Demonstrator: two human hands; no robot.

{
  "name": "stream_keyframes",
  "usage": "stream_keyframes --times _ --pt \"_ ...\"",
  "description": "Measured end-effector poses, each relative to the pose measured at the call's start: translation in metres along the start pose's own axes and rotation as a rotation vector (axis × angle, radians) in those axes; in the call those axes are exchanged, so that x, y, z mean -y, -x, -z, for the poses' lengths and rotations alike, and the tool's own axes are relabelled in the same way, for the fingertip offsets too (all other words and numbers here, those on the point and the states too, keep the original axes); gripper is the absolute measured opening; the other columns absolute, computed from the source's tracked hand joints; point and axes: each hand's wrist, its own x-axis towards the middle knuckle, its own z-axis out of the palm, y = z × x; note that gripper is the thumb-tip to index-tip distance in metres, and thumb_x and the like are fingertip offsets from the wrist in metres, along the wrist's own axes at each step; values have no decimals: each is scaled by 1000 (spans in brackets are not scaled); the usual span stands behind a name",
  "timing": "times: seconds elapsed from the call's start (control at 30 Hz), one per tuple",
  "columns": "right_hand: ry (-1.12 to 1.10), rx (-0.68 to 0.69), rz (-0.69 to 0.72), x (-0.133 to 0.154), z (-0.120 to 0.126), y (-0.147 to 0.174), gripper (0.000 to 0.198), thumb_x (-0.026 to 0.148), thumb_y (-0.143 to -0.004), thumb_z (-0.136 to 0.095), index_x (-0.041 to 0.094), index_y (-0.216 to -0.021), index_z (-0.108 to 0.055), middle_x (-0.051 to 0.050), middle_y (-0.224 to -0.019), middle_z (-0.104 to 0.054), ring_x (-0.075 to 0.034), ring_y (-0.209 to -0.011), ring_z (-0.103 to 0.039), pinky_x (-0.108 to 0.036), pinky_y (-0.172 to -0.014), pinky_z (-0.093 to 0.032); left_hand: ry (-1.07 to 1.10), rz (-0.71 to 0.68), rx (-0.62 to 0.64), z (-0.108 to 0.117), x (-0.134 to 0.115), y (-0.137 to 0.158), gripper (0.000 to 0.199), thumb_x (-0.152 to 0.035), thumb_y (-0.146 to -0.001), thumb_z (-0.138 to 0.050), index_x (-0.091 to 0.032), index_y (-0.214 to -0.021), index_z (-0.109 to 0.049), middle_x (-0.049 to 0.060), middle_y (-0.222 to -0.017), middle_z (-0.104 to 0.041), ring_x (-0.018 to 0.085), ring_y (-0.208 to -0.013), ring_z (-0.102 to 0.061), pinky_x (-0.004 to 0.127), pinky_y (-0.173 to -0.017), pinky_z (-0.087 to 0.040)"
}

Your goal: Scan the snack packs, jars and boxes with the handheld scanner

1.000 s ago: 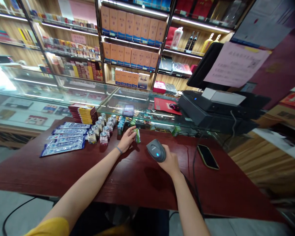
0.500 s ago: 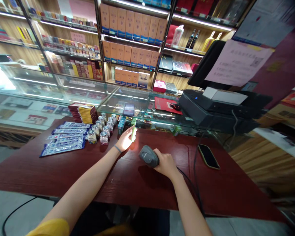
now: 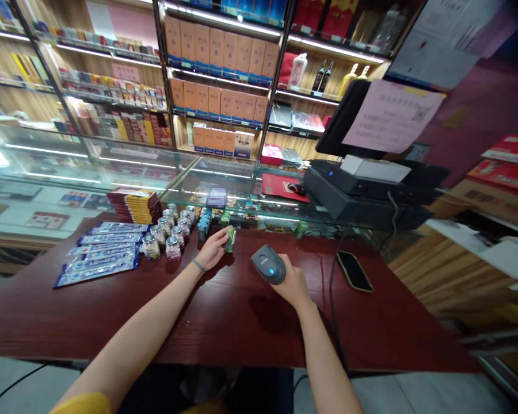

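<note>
My left hand (image 3: 213, 250) grips a small green box (image 3: 230, 240) by its side, just above the dark red table (image 3: 224, 310). A grey barcode scanner (image 3: 268, 264) is in my right hand (image 3: 292, 283), with fingers wrapped round its handle and a blue light lit on its top. Left of my left hand stand rows of small clear jars (image 3: 173, 248) with silvery lids. Behind that hand are small teal boxes (image 3: 203, 225) and another green box (image 3: 225, 219).
Blue-and-white long packets (image 3: 101, 261) lie fanned at the left, by a stack of dark red and yellow packs (image 3: 133, 205). A phone (image 3: 354, 271) lies at the right near the scanner's cable (image 3: 333, 310). Behind are a glass counter (image 3: 185, 172) and a monitor (image 3: 343, 123).
The bright scanner light on my left hand and the green box has gone out. A blue light now shows on the scanner, which has tilted. The green box has turned, showing a broader side.
</note>
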Motion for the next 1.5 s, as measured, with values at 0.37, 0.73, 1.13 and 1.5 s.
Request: stream_keyframes --times 0.37,0.73,1.13,1.5 --pt "-195 -255 -245 -28 25 -2 36 39 -76 -66 24 -106 -54 -5 -81 -75 -28 -76 -75 -31 -65 -53 -334 -228 -35 -46 18 -10 47 -33 -69 -84 -18 -108 -61 8 -106 -72 21 -98 -70 37 -91 -56" --pt "-220 -533 -380 -61 44 3 33 40 -77 -66 25 -103 -52 -5 -84 -72 -27 -82 -72 -36 -74 -56 -459 -298 41 -132 85 -54 39 -22 -73 -75 -19 -110 -61 4 -96 -69 18 -92 -69 35 -90 -54" --pt "-249 -724 -482 -96 33 13 67 44 -74 -73 12 -128 -51 -19 -102 -75 -32 -92 -74 -44 -83 -59 -567 -258 74 -192 142 -91 28 -14 -73 -74 -19 -98 -64 3 -94 -70 18 -89 -69 33 -87 -55" --pt "-213 -715 -483 -84 41 10 50 42 -75 -72 17 -116 -56 -11 -86 -75 -30 -87 -75 -38 -78 -59 -732 -469 45 -204 162 -126 28 -12 -74 -72 -18 -102 -67 3 -87 -63 18 -83 -62 34 -83 -53"
